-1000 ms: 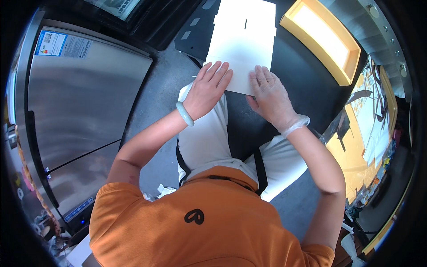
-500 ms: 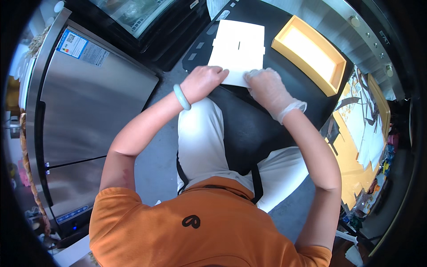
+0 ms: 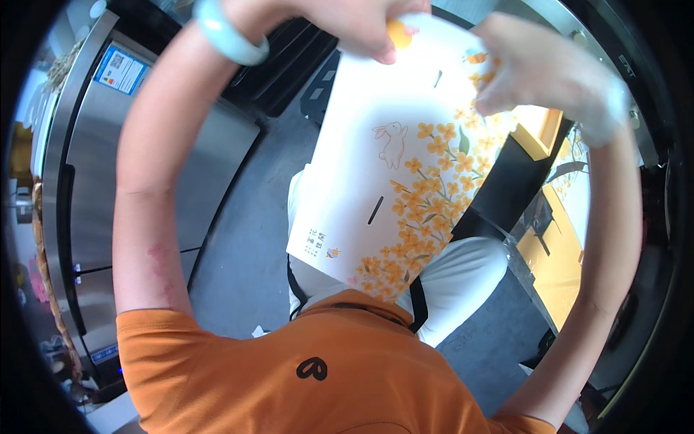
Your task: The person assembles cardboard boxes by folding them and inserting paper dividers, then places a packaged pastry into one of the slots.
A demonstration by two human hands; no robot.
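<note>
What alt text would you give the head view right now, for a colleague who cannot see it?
Both hands, left hand and gloved right hand, hold up a flat white card sheet printed with a rabbit and orange blossoms, close to the camera. Below are an orange shirt, grey floor and a steel cabinet at left.

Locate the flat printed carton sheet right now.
Head view, upper centre: the flat printed carton sheet is lifted above the lap, its top edge gripped by the left hand and gloved right hand.

Looks like a shop's back kitchen: big steel fridge (image 3: 123,166) with a sticker (image 3: 121,69), grey floor (image 3: 246,246), black counter (image 3: 520,181), yellow box (image 3: 560,249).
</note>
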